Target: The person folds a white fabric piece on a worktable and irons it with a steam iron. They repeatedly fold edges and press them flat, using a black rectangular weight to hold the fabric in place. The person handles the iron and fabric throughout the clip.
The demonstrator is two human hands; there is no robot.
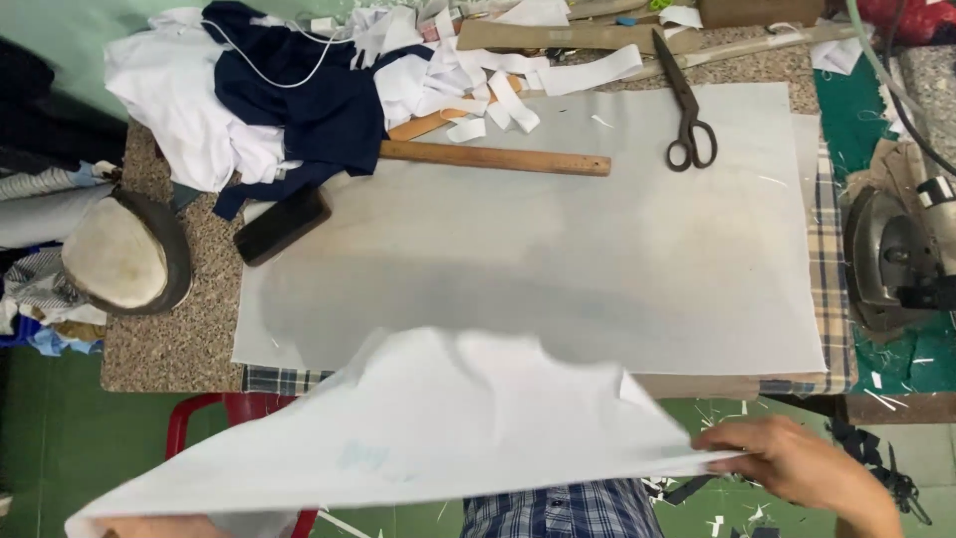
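Two hands hold a white fabric piece (428, 428) spread low before the surface (189, 349): the right hand (787, 460) pinches its right edge, the left hand (149, 525), mostly hidden, grips its left corner. Scissors (685, 105) and a wooden ruler (495, 157) lie beyond.

Lots of white here: the big fabric piece (418, 438) up front is plain white with a faint pale-blue mark, and the sheet (558, 249) spread on the desk (189, 329) is a greyish white. The desk itself is speckled brown-grey stone. Under the sheet there's a checked cloth (832, 269), blue, white and tan. The pile at the back mixes a navy garment (319, 100) with white strips (498, 80). The ruler (495, 157) is warm wood-brown, the scissors (685, 105) dark. Red stool (214, 413), green floor (50, 448), blue plaid shirt (558, 510).
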